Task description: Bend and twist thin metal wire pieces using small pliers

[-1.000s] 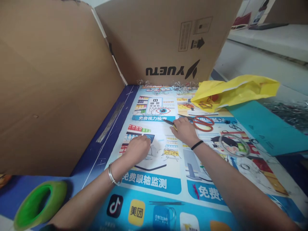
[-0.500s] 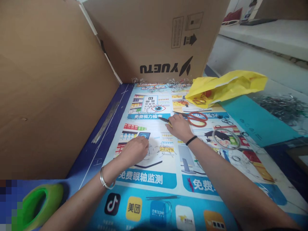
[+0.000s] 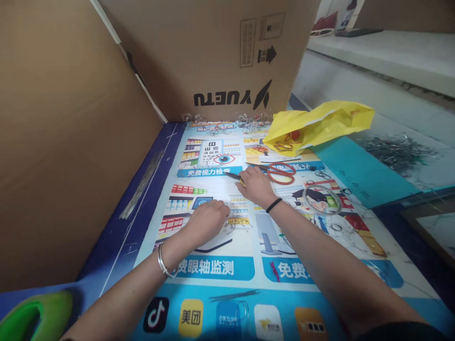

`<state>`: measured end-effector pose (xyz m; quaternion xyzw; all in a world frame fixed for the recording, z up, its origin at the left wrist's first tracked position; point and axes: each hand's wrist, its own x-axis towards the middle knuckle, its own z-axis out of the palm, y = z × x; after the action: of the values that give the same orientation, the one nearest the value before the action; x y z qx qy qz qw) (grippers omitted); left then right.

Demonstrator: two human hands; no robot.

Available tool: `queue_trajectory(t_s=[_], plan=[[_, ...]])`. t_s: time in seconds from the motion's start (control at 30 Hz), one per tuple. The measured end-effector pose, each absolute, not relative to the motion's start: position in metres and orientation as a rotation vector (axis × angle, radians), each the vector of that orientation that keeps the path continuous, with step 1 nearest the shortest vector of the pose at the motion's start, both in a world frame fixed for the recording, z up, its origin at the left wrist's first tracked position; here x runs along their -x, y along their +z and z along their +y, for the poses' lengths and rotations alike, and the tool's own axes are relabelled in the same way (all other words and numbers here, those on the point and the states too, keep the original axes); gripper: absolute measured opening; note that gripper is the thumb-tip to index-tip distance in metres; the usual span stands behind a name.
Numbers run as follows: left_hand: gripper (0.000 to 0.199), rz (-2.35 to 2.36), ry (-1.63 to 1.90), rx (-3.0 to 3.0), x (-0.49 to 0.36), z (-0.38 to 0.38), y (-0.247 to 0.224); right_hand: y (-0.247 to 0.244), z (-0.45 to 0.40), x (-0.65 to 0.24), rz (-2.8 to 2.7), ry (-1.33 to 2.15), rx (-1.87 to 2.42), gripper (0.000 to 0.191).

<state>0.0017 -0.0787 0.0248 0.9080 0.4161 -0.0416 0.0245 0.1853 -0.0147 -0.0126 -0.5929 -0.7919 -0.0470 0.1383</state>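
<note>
**Left hand slides across toward a tangle of thin wire**

Since the earlier frame, the left hand [image 3: 209, 221] has shifted rightward over the printed blue-and-white poster [image 3: 220, 286], nearer the loose tangle of fine wires [image 3: 237, 222]. Its fingers curl closed, tips together; from where I stand I can't tell whether a wire is pinched between them. The right hand [image 3: 258, 185] grips a dark-tipped hand tool with yellow on its handle [image 3: 232, 175], held low, probably so its slim tips lie exposed beside the work.

Red-handled metal scissors [image 3: 280, 174] lie just beyond that hand, seemingly placed for easy reach. Straight, silvery wires [image 3: 142, 184] lie bunched lengthwise on the blue desk [image 3: 117, 232], perhaps to keep them from snagging. A glossy clear ring [image 3: 325, 213] lies flat by the right forearm, and a crinkled yellow bag [image 3: 320, 127] gapes beyond, before stiff brown cardboard [image 3: 213, 52].
</note>
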Motion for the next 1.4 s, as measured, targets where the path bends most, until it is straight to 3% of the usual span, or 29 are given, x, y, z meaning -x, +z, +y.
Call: queue_trajectory(t_s=[0.47, 0.63, 0.77, 1.03, 1.4], plan=[[0.016, 1.223, -0.162, -2.884, 0.004, -0.077, 0.048, -0.011, -0.015, -0.182, -2.203, 0.037, 1.706, 0.024], [0.015, 1.48, 0.04, -2.777, -0.011, -0.047, 0.052, -0.015, -0.013, -0.182, -1.734, 0.494, 1.563, 0.012], [0.016, 1.662, 0.215, -2.693, -0.018, -0.029, 0.043, -0.011, -0.012, -0.181, -1.475, 0.853, 1.268, 0.023], [0.02, 1.683, 0.373, -2.64, -0.015, -0.026, 0.019, -0.006, -0.021, -0.167, -1.426, 1.209, 1.11, 0.025], [0.013, 1.065, 0.874, -1.577, -0.006, -0.008, 0.014, -0.01, -0.022, -0.163, -1.353, 1.113, 1.133, 0.02]])
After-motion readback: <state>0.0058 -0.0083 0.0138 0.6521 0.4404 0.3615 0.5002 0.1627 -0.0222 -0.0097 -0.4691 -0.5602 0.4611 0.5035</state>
